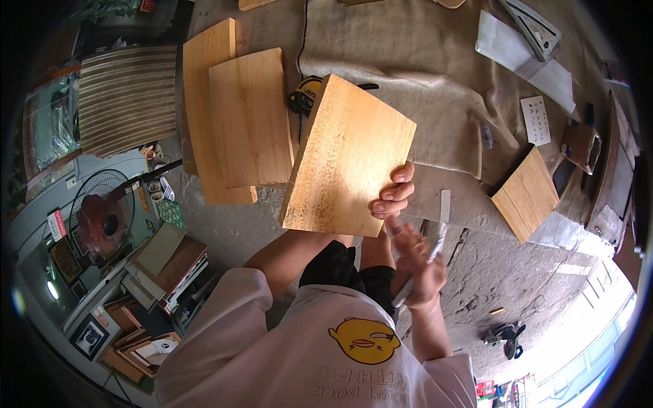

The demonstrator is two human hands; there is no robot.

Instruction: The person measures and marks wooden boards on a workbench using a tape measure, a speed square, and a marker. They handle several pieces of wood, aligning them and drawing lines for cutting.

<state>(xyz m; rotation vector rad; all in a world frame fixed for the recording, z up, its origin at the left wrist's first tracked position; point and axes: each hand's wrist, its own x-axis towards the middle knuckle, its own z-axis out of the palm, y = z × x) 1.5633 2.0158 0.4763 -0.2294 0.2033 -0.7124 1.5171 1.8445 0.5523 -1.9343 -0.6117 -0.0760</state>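
Note:
My left hand (395,191) grips a thick, light wooden board (352,158), its fingers curled over the right edge. The left forearm passes beneath the board, and the thumb and palm are hidden. The board is held tilted over the near edge of the table. Just right of its lower corner, my right hand (419,270) holds a slim, pale, stick-like tool (403,294). Both hand and tool are motion-blurred, so its kind is unclear. Beyond the board a black and yellow tape measure (304,96) is partly covered by it.
Two boards, an upper one (250,120) and a lower one (201,102), overlap at left. Brown cloth (387,41) covers part of the table. At right are a small wooden panel (528,196), a paper note with writing (535,121) and a metal square (535,30). A fan (104,219) stands left.

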